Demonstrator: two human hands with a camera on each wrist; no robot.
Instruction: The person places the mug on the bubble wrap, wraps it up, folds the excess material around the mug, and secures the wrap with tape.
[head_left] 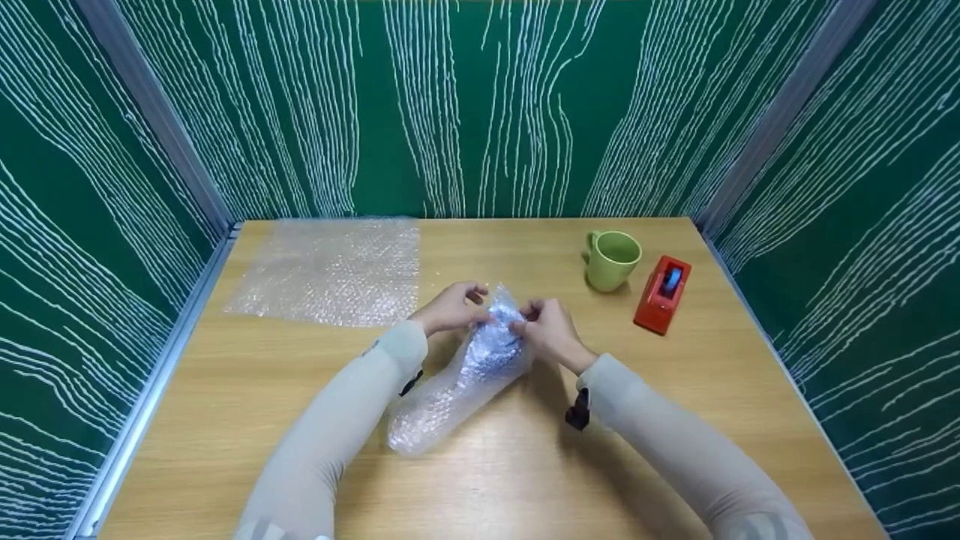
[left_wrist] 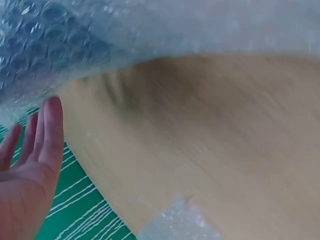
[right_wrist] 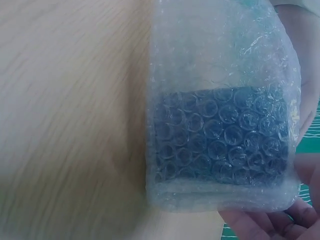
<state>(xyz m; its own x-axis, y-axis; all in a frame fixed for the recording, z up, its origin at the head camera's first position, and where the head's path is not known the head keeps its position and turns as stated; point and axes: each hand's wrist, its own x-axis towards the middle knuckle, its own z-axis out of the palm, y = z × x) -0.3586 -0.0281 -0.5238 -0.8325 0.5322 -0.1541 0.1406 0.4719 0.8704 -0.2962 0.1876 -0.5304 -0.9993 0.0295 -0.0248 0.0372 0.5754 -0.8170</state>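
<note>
I see the bubble-wrapped bundle between both hands, slanting back below their fingertips, its far end pinched by the right hand, probably for steadiness, while the left hand, fingers loosely extended, touches its other side.

The bubble-wrap bundle looks glossy, bumpy plastic, the table smooth, grained wood.
</note>
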